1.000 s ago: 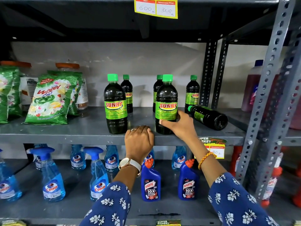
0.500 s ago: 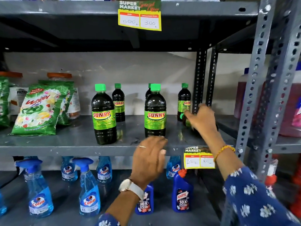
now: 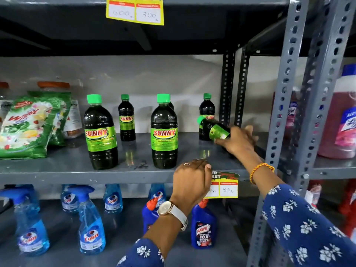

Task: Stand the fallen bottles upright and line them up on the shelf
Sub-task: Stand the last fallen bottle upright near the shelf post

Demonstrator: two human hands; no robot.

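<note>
Gripping the small dark-liquid plastic bottle with the green cap and green label (image 3: 215, 130) around its lower body, the right hand (image 3: 238, 141) holds it tilted, cap pointing up and to the left, base toward the palm, at the right end of the grey metal shelf (image 3: 67, 166). Whether the base touches the shelf is hidden by the hand. The left hand (image 3: 192, 176) is curled into a loose fist resting on the shelf's front edge, holding nothing, just above the yellow price tag (image 3: 226, 187). To finish this step well, the wrist should probably roll the cap to vertical while the base comes down flat, and the fingers should let go only once the bottle sits steady. Just behind it stands another small green-capped bottle (image 3: 207, 108), so the swing of the cap needs watching to avoid knocking that one over. Two large dark bottles with green "SUNNY" labels (image 3: 101, 132) (image 3: 164, 132) stand upright near the front, and a further small bottle (image 3: 126, 117) stands behind; for a tidy row, the lifted bottle looks best placed level with the small ones at the back, label facing forward.
</note>
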